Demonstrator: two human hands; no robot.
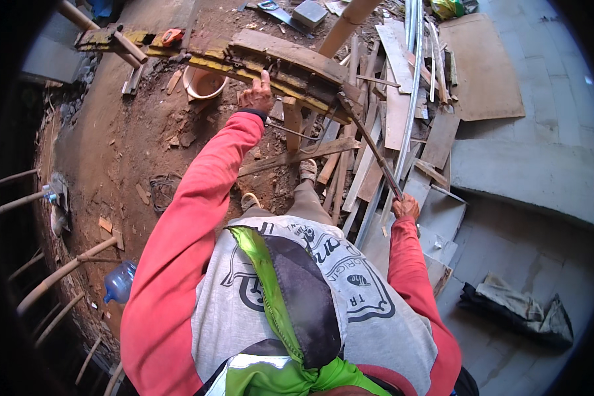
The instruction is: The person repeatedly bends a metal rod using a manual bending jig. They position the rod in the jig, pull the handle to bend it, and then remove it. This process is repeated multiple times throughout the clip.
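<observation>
Rust-brown metal, by the look of it, makes up the long bar (374, 146) that slants across the right of the scene, its far end against the right end of the yellow-edged bench (211, 65) and its near end in the right hand (406, 207). That hand is wrapped around the near end, fingers closed; the two hands are well apart. The left hand (256, 96) lies at the near edge of the bench, one finger stretched out toward the far side; whether the others grip anything there, I cannot tell.

Judging by its length and slimness, the bar should be stiff and fairly heavy, with little to fear from knocks. Held at the near end, it would give good leverage, but its far end would probably feel nose-heavy if lifted clear. A hold closer to the middle would balance better for carrying. The surface seems likely to be rough rather than slick, though sweat could loosen a bare grip. On its right lies scrap timber (395, 112), which could catch a low swing. An orange tape measure (172, 36) sits toward the bench's left end, well apart from the bar.
</observation>
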